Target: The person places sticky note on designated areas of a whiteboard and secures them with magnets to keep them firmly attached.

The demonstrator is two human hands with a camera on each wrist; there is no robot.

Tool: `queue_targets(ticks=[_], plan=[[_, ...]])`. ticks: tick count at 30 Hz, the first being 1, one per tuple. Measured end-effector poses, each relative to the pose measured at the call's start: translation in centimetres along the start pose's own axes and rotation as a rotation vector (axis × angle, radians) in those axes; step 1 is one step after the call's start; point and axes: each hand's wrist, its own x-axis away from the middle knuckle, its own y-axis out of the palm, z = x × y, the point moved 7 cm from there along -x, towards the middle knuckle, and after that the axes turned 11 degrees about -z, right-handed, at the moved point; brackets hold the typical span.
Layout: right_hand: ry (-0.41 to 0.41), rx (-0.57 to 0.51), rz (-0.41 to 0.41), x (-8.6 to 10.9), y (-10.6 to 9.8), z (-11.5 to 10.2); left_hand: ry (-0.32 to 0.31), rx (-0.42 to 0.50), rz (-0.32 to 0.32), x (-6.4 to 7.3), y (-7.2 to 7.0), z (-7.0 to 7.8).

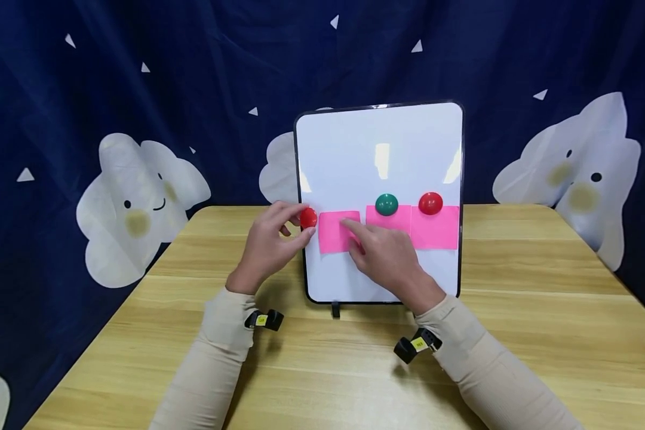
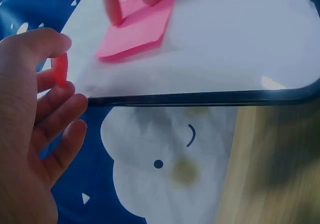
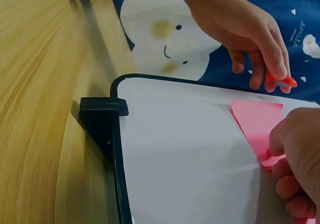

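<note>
My left hand (image 1: pixel 269 242) pinches a round red magnet (image 1: pixel 309 218) between thumb and fingertips, at the left edge of the whiteboard (image 1: pixel 338 155). The magnet is seen edge-on in the left wrist view, apart from the board. My right hand (image 1: pixel 389 254) presses the left pink sticky note (image 1: pixel 330 234) against the board with an extended index finger. That note's lower right part is hidden behind the hand. To its right, a green magnet (image 1: pixel 387 204) sits on the top of a second pink note (image 1: pixel 373 216), and another red magnet (image 1: pixel 430 203) on a third pink note (image 1: pixel 438 230).
The whiteboard stands upright on a wooden table (image 1: pixel 322 370), with a black foot (image 1: pixel 335 309) at its lower edge. Behind hangs a dark blue curtain (image 1: pixel 226 54) with clouds and small white triangles. Each wrist wears a strapped black camera.
</note>
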Motion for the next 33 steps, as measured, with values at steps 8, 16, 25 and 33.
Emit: queue_targets(ticks=[8,16,25,33], plan=[[-0.021,0.006,0.02,-0.1,-0.3,-0.1,0.138,-0.209,0.045,-0.7,0.2,1.9],[-0.019,0.006,0.014,0.0,0.3,-0.1,0.133,-0.222,0.045,-1.2,0.2,2.6],[-0.036,0.018,0.029,0.0,0.2,-0.5,0.155,-0.339,0.035,-2.0,0.8,3.4],[-0.03,0.053,0.034,0.1,-0.1,-0.3,0.143,-0.467,-0.011,-3.0,2.0,4.2]])
